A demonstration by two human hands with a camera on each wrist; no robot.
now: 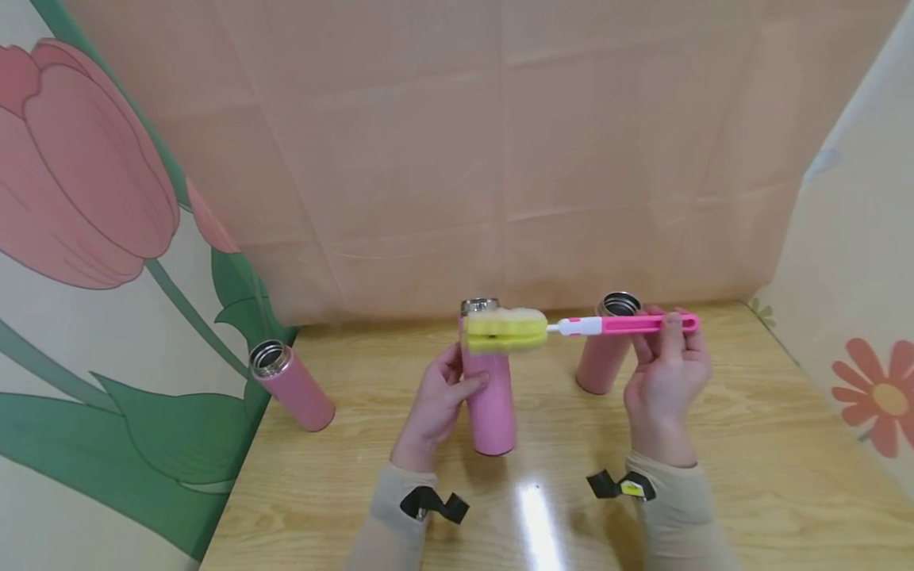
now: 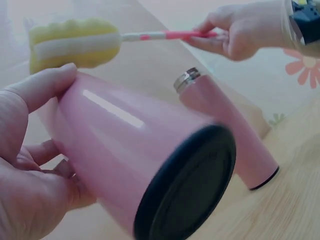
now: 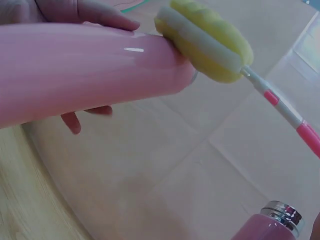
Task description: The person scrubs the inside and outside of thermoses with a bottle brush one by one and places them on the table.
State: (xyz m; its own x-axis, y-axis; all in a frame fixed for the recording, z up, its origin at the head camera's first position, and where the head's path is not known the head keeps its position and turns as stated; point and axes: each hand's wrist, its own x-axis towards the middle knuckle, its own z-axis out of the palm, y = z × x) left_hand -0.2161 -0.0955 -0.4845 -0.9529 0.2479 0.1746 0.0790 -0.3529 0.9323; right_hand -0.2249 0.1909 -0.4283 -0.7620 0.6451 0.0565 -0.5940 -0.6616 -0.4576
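Observation:
In the head view my left hand grips a pink thermos bottle around its upper body, holding it off the table with its dark base showing in the left wrist view. My right hand pinches the pink handle of a sponge bottle brush near its end. The yellow and white sponge head lies sideways across the upper part of the held bottle, overlapping it in the head view. In the right wrist view the sponge sits right at the bottle's upper end.
A second open pink bottle stands behind my right hand. Another lidless pink bottle stands at the left side of the wooden table. A pinkish cloth hangs behind, with flower-painted walls at both sides.

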